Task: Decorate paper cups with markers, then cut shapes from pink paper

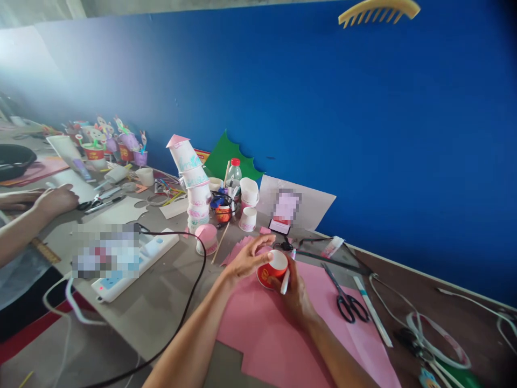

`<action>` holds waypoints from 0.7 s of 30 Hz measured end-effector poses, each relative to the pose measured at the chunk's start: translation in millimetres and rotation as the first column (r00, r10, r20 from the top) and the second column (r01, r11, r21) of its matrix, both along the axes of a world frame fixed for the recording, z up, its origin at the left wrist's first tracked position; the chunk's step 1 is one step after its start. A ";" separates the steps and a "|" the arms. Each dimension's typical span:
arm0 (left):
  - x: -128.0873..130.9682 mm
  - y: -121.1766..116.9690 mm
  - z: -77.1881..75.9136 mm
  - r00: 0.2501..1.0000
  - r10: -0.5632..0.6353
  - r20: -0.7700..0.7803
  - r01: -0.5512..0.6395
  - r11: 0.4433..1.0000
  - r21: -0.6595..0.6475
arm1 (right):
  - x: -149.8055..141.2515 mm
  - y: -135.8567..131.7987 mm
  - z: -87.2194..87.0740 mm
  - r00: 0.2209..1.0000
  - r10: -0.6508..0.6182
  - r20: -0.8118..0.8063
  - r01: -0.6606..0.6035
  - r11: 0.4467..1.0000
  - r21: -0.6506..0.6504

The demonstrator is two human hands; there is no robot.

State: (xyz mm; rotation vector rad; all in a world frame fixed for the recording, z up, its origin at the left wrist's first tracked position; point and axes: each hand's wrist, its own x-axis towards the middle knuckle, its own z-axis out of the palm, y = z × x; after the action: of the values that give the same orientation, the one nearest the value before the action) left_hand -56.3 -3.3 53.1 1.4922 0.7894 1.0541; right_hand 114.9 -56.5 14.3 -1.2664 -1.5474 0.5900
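A red paper cup (264, 276) with gold print stands tilted above pink paper (258, 323), its narrow white base facing up. My left hand (249, 260) is at the cup's left side, fingers stretched and apart, with its thumb close to the base; whether it touches is unclear. On the other side, my right hand (298, 296) is closed around a white marker (285, 281) and also steadies the cup with its fingers. Black-handled scissors (351, 307) lie on the paper to the right of that hand.
A tower of stacked paper cups (198, 195) stands behind to the left. A phone (279, 225) leans against a white card (319, 202). A black cable (201, 242) crosses near my left forearm from a power strip (121, 288). Another person's hand (56, 200) works at far left.
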 end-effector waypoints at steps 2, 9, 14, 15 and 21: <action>4.1 -2.3 0.7 0.998 -0.044 -0.038 0.045 0.999 0.014 | -0.9 0.1 3.4 0.999 0.044 -0.005 -0.044 0.999 -0.030; 11.7 -5.9 -2.0 0.956 -0.014 -0.295 0.039 0.996 0.078 | 1.6 -1.5 7.5 0.980 0.163 -0.113 -0.174 0.980 -0.093; 12.6 -5.4 -5.5 0.956 -0.014 -0.292 0.027 0.999 0.041 | 24.1 9.6 3.6 0.854 0.012 -0.521 -0.024 1.000 -0.017; 12.9 -5.4 -5.3 0.958 -0.010 -0.288 0.022 0.999 0.037 | 29.7 13.1 2.9 0.816 -0.044 -0.576 0.039 0.999 -0.022; 14.5 -7.1 0.3 0.970 -0.002 -0.245 0.001 1.000 0.000 | 47.6 24.3 6.2 0.705 -0.176 -0.687 0.152 0.984 -0.096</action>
State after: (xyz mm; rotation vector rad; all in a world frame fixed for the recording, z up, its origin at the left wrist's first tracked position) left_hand -41.7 -10.4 53.5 1.6426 0.9599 0.8777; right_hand 162.4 -32.1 20.4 -1.0124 -0.7804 0.8564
